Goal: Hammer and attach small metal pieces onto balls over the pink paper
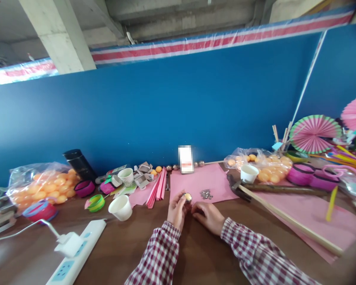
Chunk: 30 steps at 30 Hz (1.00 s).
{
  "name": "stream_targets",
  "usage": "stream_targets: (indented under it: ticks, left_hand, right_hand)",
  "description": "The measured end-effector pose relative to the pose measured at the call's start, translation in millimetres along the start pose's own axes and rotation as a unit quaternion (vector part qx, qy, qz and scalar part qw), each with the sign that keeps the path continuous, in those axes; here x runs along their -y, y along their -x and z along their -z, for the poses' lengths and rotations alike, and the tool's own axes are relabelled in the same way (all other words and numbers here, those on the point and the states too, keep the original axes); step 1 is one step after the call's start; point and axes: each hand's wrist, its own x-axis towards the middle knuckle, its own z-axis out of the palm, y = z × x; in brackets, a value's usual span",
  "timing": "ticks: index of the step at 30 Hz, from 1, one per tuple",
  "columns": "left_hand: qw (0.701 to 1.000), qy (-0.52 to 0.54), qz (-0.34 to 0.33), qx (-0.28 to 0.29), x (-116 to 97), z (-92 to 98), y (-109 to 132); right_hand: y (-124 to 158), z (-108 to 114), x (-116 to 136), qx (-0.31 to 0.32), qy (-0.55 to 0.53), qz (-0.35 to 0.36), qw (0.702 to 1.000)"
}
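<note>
My left hand is closed around a small ball, dark and shiny at the rim with a pale yellow patch facing up. Just right of it, my right hand has its fingers curled in close to the ball. Whether those fingertips pinch anything is too small to see. Beyond both hands lies a sheet of pink paper, bearing a heap of small silvery pieces. Several shiny metallic balls sit in a row at the paper's far edge.
Bags of orange balls stand left and right. A hammer and a long wooden stick lie on the right. White cups, pink strips and a power strip occupy the left. A blue partition rises behind.
</note>
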Motion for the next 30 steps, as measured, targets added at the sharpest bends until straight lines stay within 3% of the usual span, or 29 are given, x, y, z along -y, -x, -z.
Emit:
stream_targets:
  ticks: [4,13,18,23,30]
  left_hand:
    - [1.000,0.005,0.002,0.024,-3,-1.7,2]
    - [0.999,0.016,-0.006,0.049,-3,-3.5,2]
    - [0.998,0.003,-0.016,0.058,-1,-3.6,3]
    - [0.998,-0.006,-0.018,0.057,-1,-6.8,4]
    - [0.998,-0.027,-0.010,0.054,0,-4.7,5]
  right_hand:
    - [-1,1,3,-0.018,-0.049,-0.003,0.999]
    - [-8,7,5,-0.128,-0.189,-0.046,0.972]
    - [-10,4,-3,-0.119,-0.294,-0.091,0.944]
    - [-9,5,-2,-0.119,-0.311,-0.107,0.937]
    - [-8,7,-3,-0.143,-0.260,-0.081,0.952]
